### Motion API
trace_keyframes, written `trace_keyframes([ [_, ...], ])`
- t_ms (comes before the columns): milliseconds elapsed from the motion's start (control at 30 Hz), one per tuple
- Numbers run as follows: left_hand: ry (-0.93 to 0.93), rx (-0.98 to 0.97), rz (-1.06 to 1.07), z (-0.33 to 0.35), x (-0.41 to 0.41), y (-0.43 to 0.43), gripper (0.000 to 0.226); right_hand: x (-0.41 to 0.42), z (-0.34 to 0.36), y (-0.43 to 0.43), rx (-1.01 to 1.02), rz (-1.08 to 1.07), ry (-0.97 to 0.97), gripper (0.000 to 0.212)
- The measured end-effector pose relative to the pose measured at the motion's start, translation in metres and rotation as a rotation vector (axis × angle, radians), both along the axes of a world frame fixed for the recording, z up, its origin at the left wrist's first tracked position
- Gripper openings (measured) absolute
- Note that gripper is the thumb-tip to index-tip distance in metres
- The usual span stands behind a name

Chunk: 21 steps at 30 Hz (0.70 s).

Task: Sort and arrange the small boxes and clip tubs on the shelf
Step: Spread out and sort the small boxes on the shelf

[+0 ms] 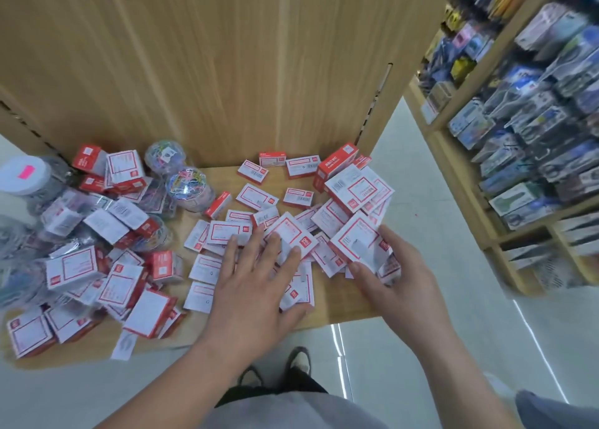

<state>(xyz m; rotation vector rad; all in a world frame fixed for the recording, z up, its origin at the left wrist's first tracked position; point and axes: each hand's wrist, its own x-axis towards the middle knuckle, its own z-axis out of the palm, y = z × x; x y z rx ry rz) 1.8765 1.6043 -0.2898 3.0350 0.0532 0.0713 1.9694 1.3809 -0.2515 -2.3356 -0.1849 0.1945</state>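
Many small red-and-white boxes (pixel 257 197) lie scattered flat over the wooden shelf (pixel 343 305). My left hand (pixel 256 283) lies palm down with fingers spread on a cluster of them near the shelf's front. My right hand (pixel 389 276) curls around a bunch of small boxes (pixel 359 239) at the right side, thumb on top. Larger red-and-white boxes (pixel 73 268) are heaped at the left. Clear clip tubs (pixel 189 187) with coloured paper clips stand behind that heap, one more clip tub (pixel 165 155) against the back panel.
The tall wooden back panel (pixel 227 65) closes the shelf's rear. A white-lidded tub with a pink sticker (pixel 24 176) stands at the far left. Another wooden rack (pixel 525 137) full of packaged stationery fills the right. White floor lies below the shelf's front edge.
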Motion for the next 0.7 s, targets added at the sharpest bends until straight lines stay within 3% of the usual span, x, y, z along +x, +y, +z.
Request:
trace_keyframes([
  [300, 0.035, -0.055, 0.172, -0.004, -0.003, 0.001, 0.098, -0.027, -0.016, 0.014, 0.063, -0.031, -0.038, 0.082],
  [500, -0.073, -0.249, 0.15, -0.013, -0.008, 0.021, 0.078, -0.029, -0.019, 0.014, -0.005, -0.005, -0.094, 0.084],
  [700, -0.06, -0.301, 0.165, -0.009, -0.005, 0.026, 0.085, -0.037, 0.002, 0.021, 0.157, -0.064, -0.063, 0.075],
])
